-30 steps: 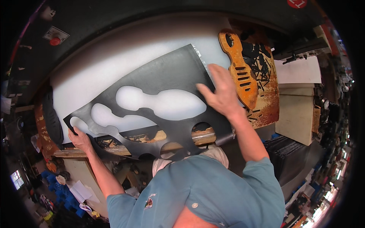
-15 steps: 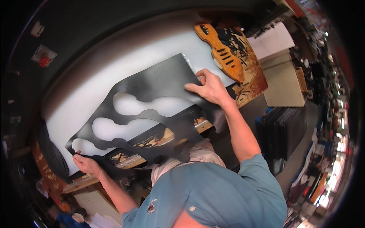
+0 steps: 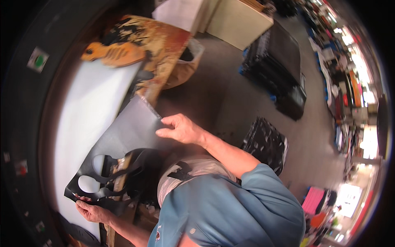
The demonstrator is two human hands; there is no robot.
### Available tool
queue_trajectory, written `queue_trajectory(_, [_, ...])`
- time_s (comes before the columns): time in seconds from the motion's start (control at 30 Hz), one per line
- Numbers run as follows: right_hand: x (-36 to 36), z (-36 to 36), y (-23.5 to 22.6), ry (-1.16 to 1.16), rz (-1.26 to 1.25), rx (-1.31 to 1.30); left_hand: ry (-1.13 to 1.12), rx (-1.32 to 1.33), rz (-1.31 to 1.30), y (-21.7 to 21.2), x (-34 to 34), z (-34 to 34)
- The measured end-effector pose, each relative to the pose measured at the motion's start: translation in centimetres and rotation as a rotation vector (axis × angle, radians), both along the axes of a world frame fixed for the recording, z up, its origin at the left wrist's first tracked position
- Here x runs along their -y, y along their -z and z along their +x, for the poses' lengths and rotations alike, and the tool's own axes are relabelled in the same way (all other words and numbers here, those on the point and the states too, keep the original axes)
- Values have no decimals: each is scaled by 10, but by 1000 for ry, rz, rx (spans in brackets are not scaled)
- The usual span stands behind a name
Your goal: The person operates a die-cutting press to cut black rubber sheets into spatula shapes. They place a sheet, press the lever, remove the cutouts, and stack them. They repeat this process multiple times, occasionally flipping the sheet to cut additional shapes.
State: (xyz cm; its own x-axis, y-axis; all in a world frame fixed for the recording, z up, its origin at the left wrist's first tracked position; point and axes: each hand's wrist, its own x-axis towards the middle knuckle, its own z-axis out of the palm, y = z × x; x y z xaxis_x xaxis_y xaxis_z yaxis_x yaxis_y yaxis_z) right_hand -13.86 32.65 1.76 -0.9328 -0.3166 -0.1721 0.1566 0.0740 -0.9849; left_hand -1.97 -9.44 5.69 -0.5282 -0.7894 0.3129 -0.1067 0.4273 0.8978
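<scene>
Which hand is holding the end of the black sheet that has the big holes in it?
The left hand, low in the picture, grips the cut-out end of the black sheet. The right hand holds the plain end.

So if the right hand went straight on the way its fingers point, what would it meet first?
The right hand already pinches the dark grey cut-out sheet; further along lies the white table surface, though depth is unclear.
</scene>
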Motion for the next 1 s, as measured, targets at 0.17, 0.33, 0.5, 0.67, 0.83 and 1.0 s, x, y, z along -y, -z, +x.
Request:
queue_trajectory(0.17, [-77,68,-4,241,129,-332,321,-41,-138,-34,-93,-35])
queue_trajectory(0.33, [-169,140,-25,505,313,-542,542,-72,-122,-63,-175,-57])
queue_trajectory(0.5, [-235,214,-38,972,467,-323,789,4,-58,-56,-265,-85])
queue_trajectory(0.67, [-267,324,-53,1399,572,-279,1261,130,125,-36,-354,-97])
queue_trajectory(0.83, [-261,435,-85,1957,425,-59,1725,55,262,-40,-446,-74])
queue_trajectory(1.0, [-265,547,-160,2249,786,-137,2063,106,619,-79,-524,-38])
